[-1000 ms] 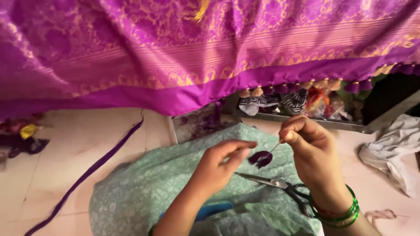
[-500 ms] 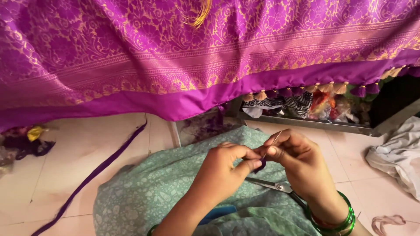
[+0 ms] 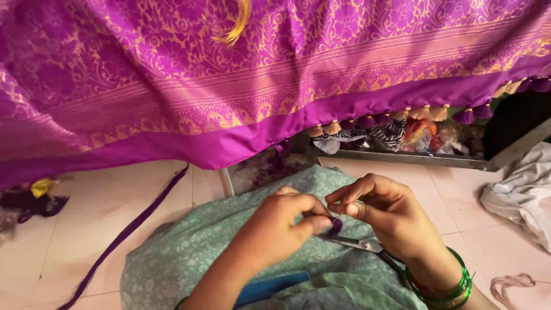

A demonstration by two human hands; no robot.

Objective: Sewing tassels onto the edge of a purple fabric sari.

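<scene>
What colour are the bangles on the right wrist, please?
Green, best seen in the head view: bangles on the right hand.

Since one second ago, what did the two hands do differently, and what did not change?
The left hand and right hand moved together: a second ago they were apart, with the small purple tassel plainly visible between them. Now the left fingers pinch it and mostly cover it, while the right hand holds a thin needle against it. The scissors stayed on the lap; the purple cloth hangs as before.

Left hand [image 3: 281,227] pinching purple tassel [image 3: 334,225] — right hand [image 3: 390,215] holding needle [image 3: 343,211], scissors [image 3: 359,245] beneath
</scene>
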